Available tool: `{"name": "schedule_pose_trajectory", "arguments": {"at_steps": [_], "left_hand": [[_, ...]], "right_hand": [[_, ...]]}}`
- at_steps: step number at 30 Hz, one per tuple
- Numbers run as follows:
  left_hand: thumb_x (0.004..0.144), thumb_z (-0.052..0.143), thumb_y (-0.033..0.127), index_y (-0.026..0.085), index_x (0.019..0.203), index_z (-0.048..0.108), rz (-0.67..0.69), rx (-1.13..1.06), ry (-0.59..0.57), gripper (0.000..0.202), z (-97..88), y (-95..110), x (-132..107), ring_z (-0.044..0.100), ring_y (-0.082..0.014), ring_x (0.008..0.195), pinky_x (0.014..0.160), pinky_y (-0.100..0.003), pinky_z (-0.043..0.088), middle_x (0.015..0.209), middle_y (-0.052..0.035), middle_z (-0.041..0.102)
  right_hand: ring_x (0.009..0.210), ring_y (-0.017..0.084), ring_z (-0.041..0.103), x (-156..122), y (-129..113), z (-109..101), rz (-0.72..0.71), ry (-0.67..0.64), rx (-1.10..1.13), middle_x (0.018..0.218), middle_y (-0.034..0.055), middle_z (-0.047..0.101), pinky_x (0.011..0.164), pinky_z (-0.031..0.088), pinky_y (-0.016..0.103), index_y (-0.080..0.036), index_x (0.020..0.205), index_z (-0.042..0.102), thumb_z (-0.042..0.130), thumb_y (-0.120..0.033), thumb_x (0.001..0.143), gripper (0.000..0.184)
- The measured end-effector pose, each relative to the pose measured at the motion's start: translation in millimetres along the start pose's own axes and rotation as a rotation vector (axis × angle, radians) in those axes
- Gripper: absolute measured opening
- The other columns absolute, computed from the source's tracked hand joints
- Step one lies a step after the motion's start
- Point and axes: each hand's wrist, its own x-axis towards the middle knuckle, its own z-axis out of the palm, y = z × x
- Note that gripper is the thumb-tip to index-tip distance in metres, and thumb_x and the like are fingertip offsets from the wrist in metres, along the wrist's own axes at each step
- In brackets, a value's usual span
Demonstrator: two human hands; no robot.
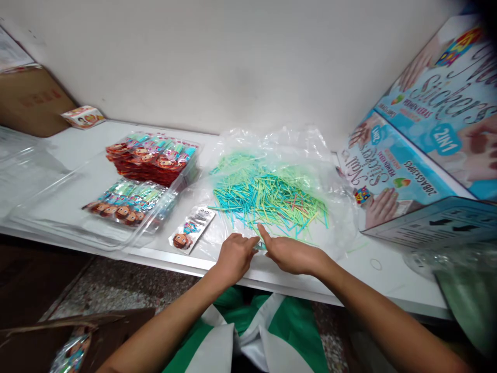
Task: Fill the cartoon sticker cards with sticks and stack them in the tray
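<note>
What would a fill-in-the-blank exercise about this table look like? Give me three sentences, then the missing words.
1. From the wearer's view, the single packet lies to the ____ of the pile of thin sticks.
2. Of the left hand and the right hand, the ____ one is nearer the blue boxes.
3. Those boxes are printed with the words "Nail ____".

Missing words: left; right; Stickers.
</note>
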Motion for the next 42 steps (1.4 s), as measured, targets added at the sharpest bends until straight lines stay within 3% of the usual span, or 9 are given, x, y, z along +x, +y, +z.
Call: {"name": "schedule_pose_trajectory", "arguments": {"at_steps": [6, 10, 15, 18, 21, 25, 30, 39, 42], "left_hand": [[0.089, 0.035, 0.027, 0.013, 0.09, 0.053, 0.017, -0.03, -0.153, 0.023, -5.9, 12, 2, 0.058, -0.0234, 0.076, 0.067, -0.033, 0.04, 0.082, -0.0105, 0.062], [0.09, 0.033, 0.027, 0.015, 0.09, 0.052, -0.077, -0.478, -0.185, 0.022, -7.9, 12, 1, 0.057, -0.017, 0.074, 0.066, -0.026, 0.04, 0.079, -0.0053, 0.061], [0.087, 0.038, 0.045, 0.015, 0.081, 0.051, -0.205, -1.081, -0.288, 0.034, -1.8, 13, 3, 0.047, -0.0094, 0.051, 0.051, -0.021, 0.037, 0.064, -0.0008, 0.057], [0.081, 0.048, 0.048, 0.015, 0.09, 0.048, -0.314, -1.319, -0.306, 0.034, 6.7, 15, 4, 0.047, -0.0088, 0.046, 0.047, -0.021, 0.037, 0.066, -0.0011, 0.059], [0.079, 0.052, 0.048, 0.016, 0.084, 0.048, -0.476, -1.473, -0.249, 0.033, 11.0, 14, 4, 0.048, -0.0089, 0.045, 0.044, -0.021, 0.036, 0.064, -0.0007, 0.059], [0.076, 0.056, 0.045, 0.014, 0.082, 0.051, -0.582, -1.583, -0.187, 0.031, 10.5, 9, 3, 0.052, -0.0101, 0.047, 0.048, -0.021, 0.038, 0.063, -0.0015, 0.06], [0.073, 0.061, 0.044, 0.014, 0.086, 0.052, -0.614, -1.671, -0.204, 0.034, 11.3, 9, 2, 0.055, -0.0115, 0.047, 0.048, -0.022, 0.038, 0.063, -0.0018, 0.061], [0.072, 0.062, 0.046, 0.013, 0.084, 0.054, -0.608, -1.715, -0.167, 0.036, 10.7, 10, 2, 0.057, -0.0126, 0.048, 0.049, -0.023, 0.04, 0.064, -0.0031, 0.062], [0.071, 0.063, 0.046, 0.012, 0.083, 0.054, -0.608, -1.708, -0.191, 0.037, 11.7, 10, 2, 0.058, -0.0134, 0.048, 0.049, -0.024, 0.041, 0.063, -0.0034, 0.062]], "right_hand": [[0.095, 0.026, 0.058, 1, 6, -12, -0.07, 0.052, 0.123, 0.113, 0.0198, 0.059, 0.072, 0.042, 0.031, -0.009, 0.144, 0.004, 0.047, -0.012, 0.077, 0.079], [0.095, 0.021, 0.058, 2, 16, -24, -0.223, 0.1, 0.371, 0.113, 0.0116, 0.06, 0.076, 0.042, 0.028, -0.018, 0.141, 0.025, 0.056, -0.034, 0.079, 0.071], [0.075, 0.015, 0.059, 18, 12, -15, -0.062, 0.495, 0.491, 0.083, 0.0047, 0.065, 0.069, 0.04, 0.026, -0.018, 0.117, 0.053, 0.033, -0.04, 0.092, 0.039], [0.073, 0.015, 0.058, 32, 7, -5, -0.011, 0.574, 0.566, 0.078, 0.0031, 0.063, 0.068, 0.04, 0.026, -0.019, 0.107, 0.057, 0.034, -0.042, 0.091, 0.036], [0.068, 0.013, 0.056, 36, 8, 3, 0.059, 0.619, 0.804, 0.082, 0.0037, 0.062, 0.064, 0.042, 0.026, -0.018, 0.108, 0.055, 0.034, -0.047, 0.089, 0.04], [0.056, 0.009, 0.051, 29, 15, 16, 0.053, 0.556, 1.094, 0.081, 0.0031, 0.06, 0.054, 0.04, 0.024, -0.016, 0.092, 0.06, 0.045, -0.048, 0.084, 0.036], [0.056, 0.009, 0.048, 23, 16, 27, 0.018, 0.528, 1.176, 0.061, -0.0021, 0.053, 0.055, 0.038, 0.022, -0.015, 0.075, 0.062, 0.056, -0.039, 0.078, 0.025], [0.058, 0.01, 0.05, 21, 14, 33, 0.06, 0.563, 1.126, 0.06, -0.0037, 0.051, 0.055, 0.038, 0.022, -0.017, 0.078, 0.055, 0.048, -0.023, 0.078, 0.009], [0.063, 0.012, 0.052, 18, 11, 34, 0.077, 0.577, 1.09, 0.067, -0.002, 0.053, 0.055, 0.04, 0.022, -0.018, 0.086, 0.056, 0.048, -0.025, 0.077, 0.013]]}}
